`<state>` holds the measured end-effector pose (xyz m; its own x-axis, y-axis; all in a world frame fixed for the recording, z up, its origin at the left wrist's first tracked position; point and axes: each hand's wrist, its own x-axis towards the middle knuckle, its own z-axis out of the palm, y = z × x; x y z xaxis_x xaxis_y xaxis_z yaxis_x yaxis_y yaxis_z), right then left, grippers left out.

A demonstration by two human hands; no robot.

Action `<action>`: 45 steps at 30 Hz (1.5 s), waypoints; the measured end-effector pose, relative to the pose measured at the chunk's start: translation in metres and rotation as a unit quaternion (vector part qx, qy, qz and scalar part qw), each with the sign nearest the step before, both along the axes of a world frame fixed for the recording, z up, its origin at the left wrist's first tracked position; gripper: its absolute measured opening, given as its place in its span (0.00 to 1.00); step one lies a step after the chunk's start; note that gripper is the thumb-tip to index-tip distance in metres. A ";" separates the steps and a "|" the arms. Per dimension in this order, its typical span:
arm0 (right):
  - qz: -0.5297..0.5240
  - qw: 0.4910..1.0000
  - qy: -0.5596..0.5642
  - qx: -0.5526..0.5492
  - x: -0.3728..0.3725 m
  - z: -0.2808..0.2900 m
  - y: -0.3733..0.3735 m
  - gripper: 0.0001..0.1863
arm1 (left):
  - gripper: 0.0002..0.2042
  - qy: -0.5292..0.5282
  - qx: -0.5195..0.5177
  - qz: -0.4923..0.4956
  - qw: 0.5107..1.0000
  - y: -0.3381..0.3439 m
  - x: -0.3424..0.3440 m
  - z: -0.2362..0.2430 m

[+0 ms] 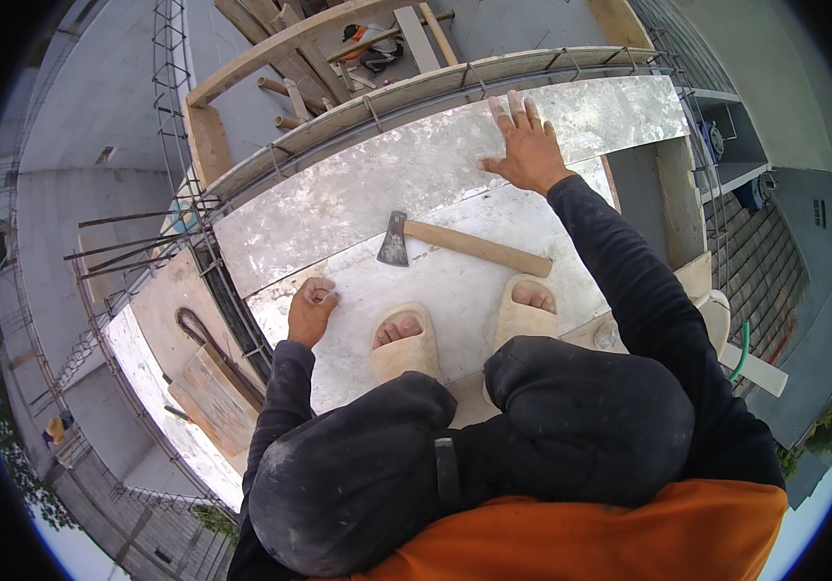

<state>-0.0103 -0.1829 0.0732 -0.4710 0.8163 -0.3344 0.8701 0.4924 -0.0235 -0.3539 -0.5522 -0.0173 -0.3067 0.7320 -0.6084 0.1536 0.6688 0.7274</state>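
My right hand lies flat with its fingers spread on the long grey, paint-spotted panel, close to its far edge. The fingers of my left hand are curled together over the panels at the left; whatever they may hold is too small or hidden to name. Between the two hands rests a hatchet, its dark metal head to the left and its wooden handle slanting right. No hand touches it. My feet in cream sandals stand on a lighter panel just below the hatchet, and my knees are bent.
Steel rebar cages run along the far and left edges. Beyond lies a drop with timber beams and another person crouching below. An opening sits at the right. Loose boards lie at the left; a green hose hangs right.
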 end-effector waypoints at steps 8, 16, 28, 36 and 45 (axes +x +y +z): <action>0.025 0.993 -0.084 -0.075 -0.003 -0.047 -0.007 0.63 | 0.12 0.023 0.018 -0.006 1.000 -0.001 0.004 -0.001; 0.037 0.994 -0.083 -0.058 -0.003 -0.053 -0.005 0.61 | 0.13 0.047 0.020 -0.027 0.998 0.003 0.004 0.004; 0.059 0.997 -0.025 -0.038 0.015 -0.067 -0.013 0.59 | 0.14 0.114 -0.009 -0.009 0.993 0.008 0.012 0.022; 0.059 0.997 -0.027 -0.045 0.014 -0.063 -0.012 0.59 | 0.13 0.138 -0.023 0.004 0.990 0.012 0.020 0.024; 0.072 0.997 -0.027 -0.028 0.014 -0.070 -0.012 0.59 | 0.12 0.156 -0.021 0.008 0.988 0.014 0.025 0.020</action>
